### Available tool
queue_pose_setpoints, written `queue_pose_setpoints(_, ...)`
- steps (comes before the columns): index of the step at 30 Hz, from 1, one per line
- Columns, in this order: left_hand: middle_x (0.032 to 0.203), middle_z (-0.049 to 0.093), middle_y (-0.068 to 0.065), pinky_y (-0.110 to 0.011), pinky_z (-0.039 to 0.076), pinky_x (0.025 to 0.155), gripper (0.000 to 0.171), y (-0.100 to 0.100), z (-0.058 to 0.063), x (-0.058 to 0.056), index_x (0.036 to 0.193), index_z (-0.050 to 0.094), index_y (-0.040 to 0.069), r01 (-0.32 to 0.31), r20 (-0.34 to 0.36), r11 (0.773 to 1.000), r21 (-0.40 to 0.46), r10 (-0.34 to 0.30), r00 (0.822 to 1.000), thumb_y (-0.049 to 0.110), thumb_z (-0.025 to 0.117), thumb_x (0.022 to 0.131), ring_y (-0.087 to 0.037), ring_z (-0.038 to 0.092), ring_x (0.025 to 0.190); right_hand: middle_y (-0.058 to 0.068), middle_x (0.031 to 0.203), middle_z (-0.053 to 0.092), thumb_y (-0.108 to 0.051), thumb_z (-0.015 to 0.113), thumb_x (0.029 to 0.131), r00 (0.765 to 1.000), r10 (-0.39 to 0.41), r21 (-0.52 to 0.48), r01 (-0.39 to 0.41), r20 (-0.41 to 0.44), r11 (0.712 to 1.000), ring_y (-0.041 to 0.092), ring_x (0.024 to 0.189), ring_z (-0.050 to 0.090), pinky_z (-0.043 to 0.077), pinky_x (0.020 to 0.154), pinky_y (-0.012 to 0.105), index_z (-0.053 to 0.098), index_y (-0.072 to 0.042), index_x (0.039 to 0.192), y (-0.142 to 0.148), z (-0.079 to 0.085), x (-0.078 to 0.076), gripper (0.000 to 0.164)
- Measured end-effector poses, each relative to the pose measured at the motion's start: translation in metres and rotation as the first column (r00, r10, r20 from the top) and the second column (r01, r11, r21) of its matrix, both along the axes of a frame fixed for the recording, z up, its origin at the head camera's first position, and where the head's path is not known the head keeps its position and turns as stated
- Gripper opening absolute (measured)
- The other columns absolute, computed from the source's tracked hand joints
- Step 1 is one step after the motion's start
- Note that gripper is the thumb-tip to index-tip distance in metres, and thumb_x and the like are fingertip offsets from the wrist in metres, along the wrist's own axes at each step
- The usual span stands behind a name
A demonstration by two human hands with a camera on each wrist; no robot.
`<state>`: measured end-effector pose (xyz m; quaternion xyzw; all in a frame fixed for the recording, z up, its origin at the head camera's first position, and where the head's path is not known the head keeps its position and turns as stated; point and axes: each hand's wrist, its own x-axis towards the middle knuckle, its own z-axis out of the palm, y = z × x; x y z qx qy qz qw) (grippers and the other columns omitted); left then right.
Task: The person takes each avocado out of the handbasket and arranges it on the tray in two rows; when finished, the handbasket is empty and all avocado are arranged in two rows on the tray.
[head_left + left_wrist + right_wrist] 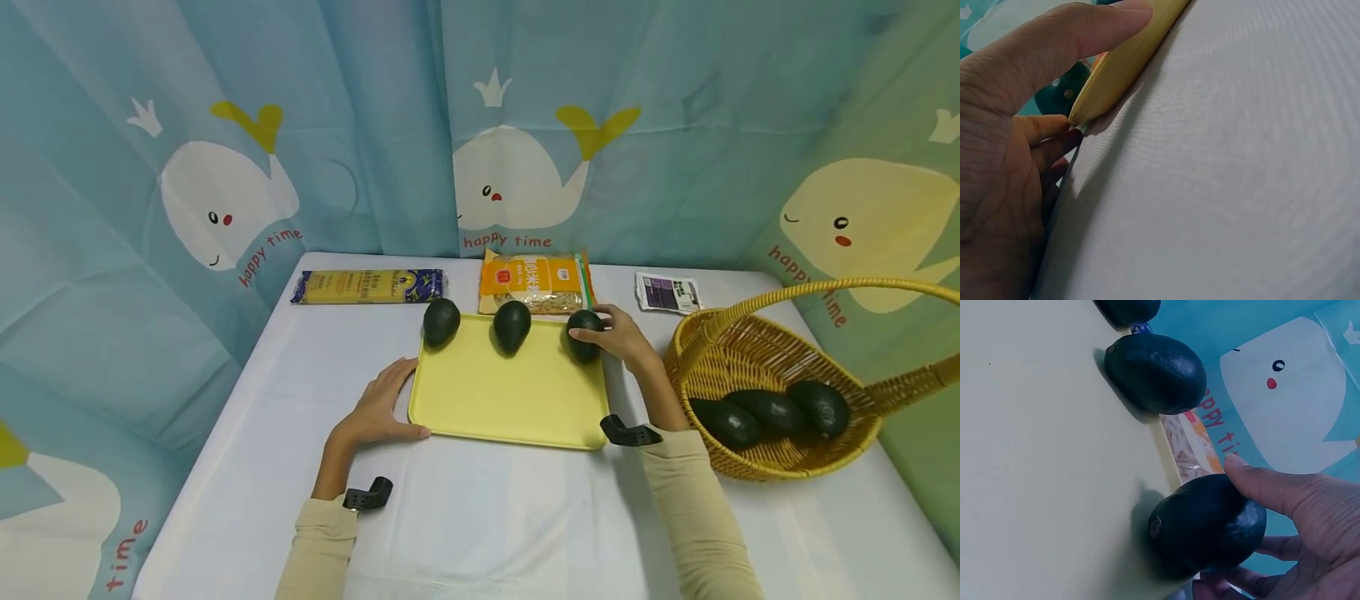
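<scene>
Presently, the left grip (378,408), fingers extended, braces the near-left corner of the yellow tray (510,396); light pressure is advisable. Farther off, the right grip (618,337) holds a dark avocado (1204,525) at the far-right corner; release is best delayed until it sits stable.

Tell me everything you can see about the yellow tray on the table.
The yellow tray is shallow and rectangular, with rounded corners, a low raised rim and a smooth surface that looks like plastic. It lies flat on the white-covered table, its long sides running left to right. Dark green avocados line its far edge; the right hand grips the rightmost one. The left hand is at its left side, fingers touching the rim.
</scene>
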<state>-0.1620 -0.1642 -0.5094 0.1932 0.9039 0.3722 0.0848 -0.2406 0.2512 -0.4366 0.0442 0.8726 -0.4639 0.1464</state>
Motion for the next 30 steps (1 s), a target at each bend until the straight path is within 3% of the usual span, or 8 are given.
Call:
queue_pose_setpoints(9,0.161,0.025,-0.012,-0.063,0.017,0.117,0.117,0.0,0.001,0.002,0.155,0.025,0.012,0.007,0.006,1.0,-0.008,-0.007,1.0,0.051,0.084,0.061,-0.035,0.016,0.15,0.034,0.15,0.032,-0.039,0.068,0.091,0.999,-0.037,0.025,0.038,-0.017,0.999,0.046,0.135,0.039,0.039,0.109,0.055,0.016,-0.003,0.155,0.004,0.009,0.011,0.091)
queue_pose_setpoints(16,0.161,0.025,-0.011,-0.063,0.017,0.117,0.117,-0.001,-0.002,0.001,0.155,0.025,0.013,0.004,-0.006,1.0,-0.01,-0.004,1.0,0.051,0.084,0.062,-0.034,0.016,0.15,0.031,0.152,0.031,-0.038,0.068,0.091,0.993,-0.018,0.03,0.022,-0.116,0.999,0.047,0.139,0.034,0.035,0.11,0.06,0.022,-0.004,0.154,0.005,0.034,0.022,0.086)
queue_pose_setpoints(24,0.16,0.027,-0.013,-0.064,0.018,0.116,0.117,-0.001,0.001,0.001,0.155,0.026,0.011,0.007,-0.019,1.0,0.001,-0.007,1.0,0.051,0.084,0.062,-0.035,0.018,0.15,0.03,0.147,0.04,-0.035,0.068,0.092,0.973,0.023,0.055,-0.01,-0.228,0.998,0.047,0.135,0.041,0.041,0.105,0.06,0.033,-0.004,0.15,0.006,0.063,0.035,0.075)
queue_pose_setpoints(30,0.16,0.027,-0.012,-0.064,0.018,0.117,0.116,0.0,0.001,0.001,0.155,0.026,0.011,0.009,-0.028,1.0,0.008,-0.009,1.0,0.05,0.084,0.062,-0.036,0.018,0.15,0.026,0.141,0.049,-0.037,0.065,0.093,0.953,0.088,0.048,-0.078,-0.291,0.996,0.044,0.13,0.048,0.045,0.101,0.057,0.04,-0.007,0.148,0.006,0.083,0.052,0.068)
